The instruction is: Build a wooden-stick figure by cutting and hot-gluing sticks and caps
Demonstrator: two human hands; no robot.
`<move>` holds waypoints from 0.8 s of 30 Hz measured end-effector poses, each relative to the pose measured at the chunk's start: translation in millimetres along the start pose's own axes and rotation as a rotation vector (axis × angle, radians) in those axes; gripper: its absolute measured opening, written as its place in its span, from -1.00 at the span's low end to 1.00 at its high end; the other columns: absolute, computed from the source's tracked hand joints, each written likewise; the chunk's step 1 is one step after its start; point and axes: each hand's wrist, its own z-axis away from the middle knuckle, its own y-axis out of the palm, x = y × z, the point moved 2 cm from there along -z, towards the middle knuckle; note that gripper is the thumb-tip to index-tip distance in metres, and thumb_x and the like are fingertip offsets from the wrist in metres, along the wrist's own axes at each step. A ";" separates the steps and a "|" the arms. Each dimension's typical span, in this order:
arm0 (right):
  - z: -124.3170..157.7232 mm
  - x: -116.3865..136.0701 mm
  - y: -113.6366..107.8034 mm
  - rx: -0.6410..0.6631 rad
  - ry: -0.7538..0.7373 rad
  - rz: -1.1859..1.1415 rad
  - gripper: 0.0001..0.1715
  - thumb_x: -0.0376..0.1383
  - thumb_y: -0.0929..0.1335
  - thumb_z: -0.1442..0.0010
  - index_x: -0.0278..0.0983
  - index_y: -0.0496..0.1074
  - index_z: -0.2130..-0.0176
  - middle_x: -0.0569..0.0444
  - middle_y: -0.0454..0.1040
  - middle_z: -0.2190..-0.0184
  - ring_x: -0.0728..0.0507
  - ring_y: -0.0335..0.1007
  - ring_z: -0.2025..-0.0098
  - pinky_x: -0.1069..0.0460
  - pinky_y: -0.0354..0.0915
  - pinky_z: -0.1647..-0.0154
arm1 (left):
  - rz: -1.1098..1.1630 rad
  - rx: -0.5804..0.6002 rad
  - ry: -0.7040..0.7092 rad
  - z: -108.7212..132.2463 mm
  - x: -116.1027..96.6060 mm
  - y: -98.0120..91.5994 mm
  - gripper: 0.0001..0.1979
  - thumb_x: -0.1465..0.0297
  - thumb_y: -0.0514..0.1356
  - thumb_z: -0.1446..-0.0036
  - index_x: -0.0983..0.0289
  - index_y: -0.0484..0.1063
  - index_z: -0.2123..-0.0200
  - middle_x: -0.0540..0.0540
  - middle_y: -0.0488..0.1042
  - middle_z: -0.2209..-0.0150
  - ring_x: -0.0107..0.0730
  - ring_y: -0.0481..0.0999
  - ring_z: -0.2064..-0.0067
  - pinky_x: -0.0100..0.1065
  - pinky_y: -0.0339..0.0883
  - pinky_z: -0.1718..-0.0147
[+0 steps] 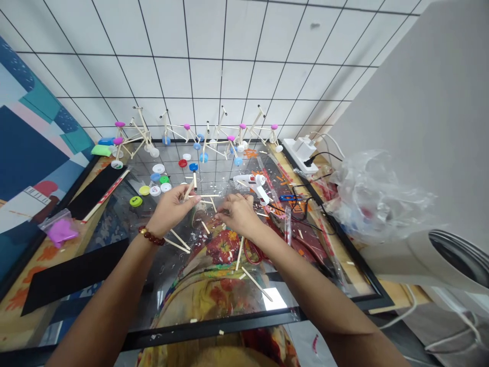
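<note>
Thumb and fingers of my left hand (176, 205) are closed on a small frame of thin wooden sticks (206, 196). One of its sticks stands up with a dark piece at the top, near a blue bottle cap (193, 166). Just right of the frame, my right hand (239, 211) has its fingertips pinched together at the lower end of a short slanting wooden stick (213, 205). The fingers partly cover that end. Behind my right hand lies a white hot glue gun (250, 180).
Several stick models (206, 140) with pink tops and cap wheels line the tiled wall. Loose caps (158, 168) lie left of centre, and loose sticks (256, 284) are scattered on the glass tabletop (148, 300). A power strip (300, 155), cables and plastic bags (374, 199) are on the right.
</note>
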 end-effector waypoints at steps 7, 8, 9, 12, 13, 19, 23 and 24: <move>-1.1 -3.3 3.1 0.002 0.013 -0.019 -0.85 -0.15 0.45 -0.18 -0.15 0.61 0.31 0.05 0.54 0.23 -0.19 0.34 0.07 -0.08 -0.09 0.10 | 0.029 -0.006 -0.014 0.2 -1.2 2.0 -0.56 0.02 0.26 0.00 0.28 0.52 0.23 0.07 0.51 0.31 -0.30 0.44 0.32 -0.31 0.30 0.31; -1.1 -3.7 1.8 0.004 0.018 -0.025 -0.85 -0.15 0.45 -0.18 -0.15 0.61 0.31 0.05 0.54 0.23 -0.19 0.34 0.07 -0.08 -0.09 0.10 | 0.030 -0.005 -0.017 0.1 -0.6 2.1 -0.56 0.02 0.26 0.00 0.28 0.52 0.23 0.07 0.51 0.31 -0.30 0.44 0.32 -0.30 0.31 0.31; -1.0 -4.2 -0.2 0.006 0.025 -0.033 -0.85 -0.15 0.44 -0.18 -0.14 0.61 0.30 0.06 0.55 0.23 -0.19 0.34 0.07 -0.07 -0.09 0.11 | 0.032 -0.006 -0.019 0.0 0.0 2.2 -0.55 0.02 0.27 0.00 0.28 0.53 0.23 0.07 0.51 0.31 -0.30 0.44 0.32 -0.30 0.31 0.31; -0.9 -6.5 -8.7 0.004 0.063 -0.064 -0.88 -0.19 0.44 -0.18 -0.15 0.61 0.30 0.08 0.56 0.25 -0.18 0.36 0.08 -0.06 -0.08 0.11 | 0.040 -0.006 -0.019 -0.6 1.7 2.4 -0.54 0.02 0.27 0.00 0.28 0.53 0.22 0.09 0.52 0.30 -0.28 0.46 0.30 -0.29 0.32 0.29; -1.0 -7.6 -11.6 0.001 0.078 -0.071 -0.89 -0.21 0.44 -0.19 -0.15 0.61 0.29 0.08 0.57 0.26 -0.17 0.37 0.09 -0.06 -0.08 0.11 | 0.042 -0.008 -0.014 -0.7 2.1 2.5 -0.54 0.01 0.27 0.00 0.28 0.53 0.22 0.09 0.53 0.29 -0.26 0.47 0.27 -0.28 0.32 0.27; -1.3 -10.1 -18.1 0.006 0.110 -0.062 -0.87 -0.25 0.41 -0.20 -0.17 0.61 0.30 0.09 0.58 0.29 -0.14 0.39 0.14 -0.05 -0.07 0.13 | 0.055 0.009 -0.028 -0.9 2.5 3.7 -0.53 0.01 0.27 0.00 0.29 0.52 0.21 0.10 0.53 0.28 -0.24 0.47 0.25 -0.25 0.33 0.22; -1.4 -7.7 -16.5 0.026 0.102 -0.056 -0.88 -0.26 0.41 -0.20 -0.18 0.60 0.31 0.09 0.59 0.29 -0.15 0.39 0.13 -0.05 -0.08 0.13 | 0.063 0.004 -0.031 -0.7 1.9 3.9 -0.53 0.00 0.28 0.02 0.28 0.51 0.25 0.08 0.52 0.31 -0.24 0.48 0.26 -0.25 0.34 0.22; -1.5 -7.2 -16.0 0.030 0.100 -0.053 -0.88 -0.26 0.41 -0.20 -0.18 0.60 0.31 0.09 0.59 0.28 -0.15 0.39 0.13 -0.05 -0.08 0.14 | 0.063 -0.001 -0.028 -0.8 1.8 3.9 -0.54 -0.01 0.29 0.04 0.27 0.51 0.27 0.08 0.53 0.32 -0.23 0.48 0.25 -0.25 0.34 0.21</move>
